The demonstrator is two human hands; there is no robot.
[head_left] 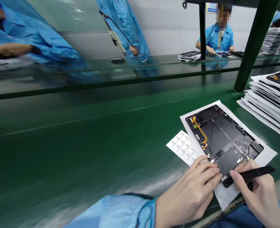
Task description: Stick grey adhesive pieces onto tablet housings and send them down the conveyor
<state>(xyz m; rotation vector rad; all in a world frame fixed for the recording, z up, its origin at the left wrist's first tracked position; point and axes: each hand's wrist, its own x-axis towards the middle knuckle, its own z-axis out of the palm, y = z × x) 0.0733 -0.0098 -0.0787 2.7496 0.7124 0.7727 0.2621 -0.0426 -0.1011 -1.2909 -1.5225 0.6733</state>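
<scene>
Open tablet housing (222, 139) laid on a green assembly bench (83, 148)

It is placed on white paper (267, 155), with a label sheet (181, 147) at left and a stack of tablet housings (270, 107) at far right. Its near edge is touched by the half-curled left hand (189, 193); black tweezers (249, 174) are pinched by the right hand (256, 196), their tips at that edge.

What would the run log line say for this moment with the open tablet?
Left hand: touching open tablet | Right hand: holding black tweezers | Under tablet: white sheet | Nearby: stacked tablets
</scene>
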